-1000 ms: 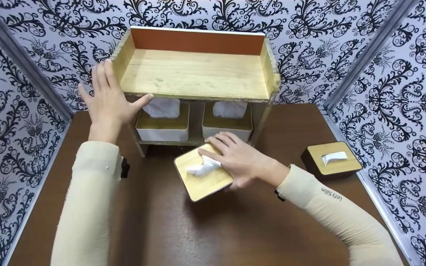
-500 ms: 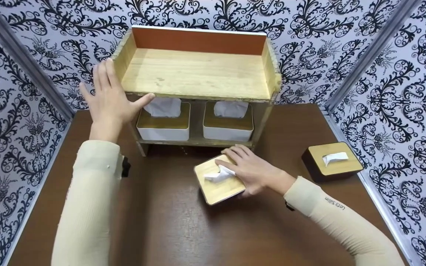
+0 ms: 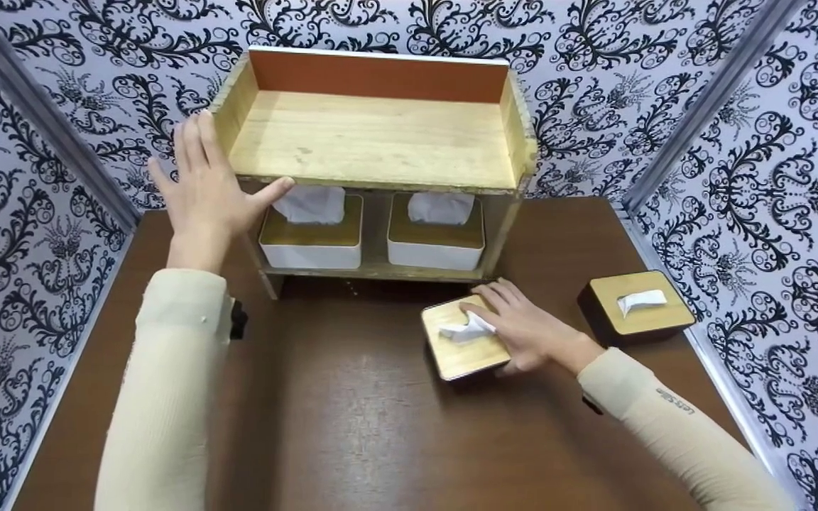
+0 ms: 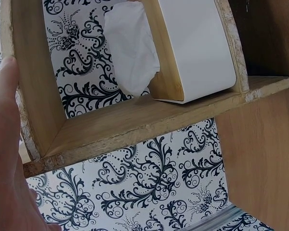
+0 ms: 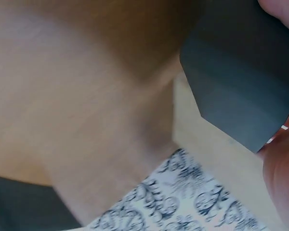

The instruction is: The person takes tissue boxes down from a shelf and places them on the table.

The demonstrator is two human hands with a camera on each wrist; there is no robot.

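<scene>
In the head view a wooden shelf (image 3: 373, 138) stands at the back, with two white tissue boxes on its lower level, one at left (image 3: 309, 256) and one at right (image 3: 435, 256). The left hand (image 3: 204, 191) rests spread against the shelf's left side, its thumb at the front edge of the upper board. Below the shelf's right front corner, the right hand (image 3: 530, 330) grips a dark tissue box with a wooden lid (image 3: 466, 358). Its dark side (image 5: 241, 82) fills the upper right of the right wrist view, fingers partly seen beside it.
Another dark tissue box with a wooden lid (image 3: 654, 319) sits on the brown table (image 3: 352, 440) at the right, near the metal edge strip. Patterned panels rise behind the shelf and at both sides.
The right hand has moved to the right with the dark tissue box, from below the shelf's middle to below its right corner. The left hand keeps its place on the shelf.
</scene>
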